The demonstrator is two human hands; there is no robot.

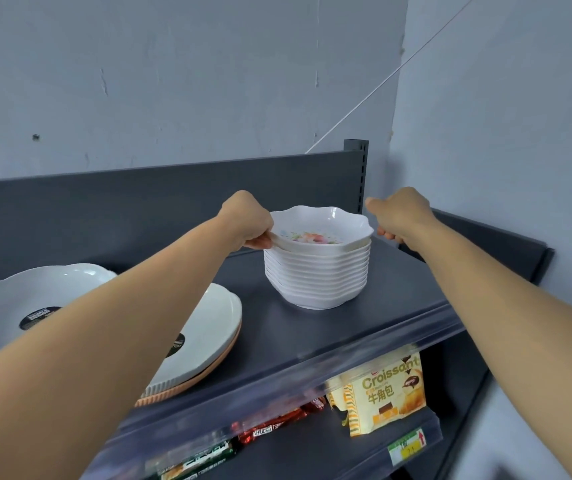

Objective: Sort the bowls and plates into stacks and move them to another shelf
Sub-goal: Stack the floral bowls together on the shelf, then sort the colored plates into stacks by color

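A stack of several white scalloped bowls (317,275) stands on the dark top shelf (312,334), right of centre. The top bowl (326,223) has a flower print inside. My left hand (248,220) pinches the left rim of that top bowl. Just off the stack's right side, my right hand (398,216) is loosely curled and holds nothing; whether it touches the rim I cannot tell. Further left on the same shelf lie wide white plates (208,327) on orange ones, partly hidden by my left forearm.
A dark back panel (139,202) and an upright post (356,174) close the shelf behind. A clear strip runs along the shelf's front edge (364,348). Below, a croissant packet (386,393) and snack bars (270,426) fill the lower shelf. The wall stands close on the right.
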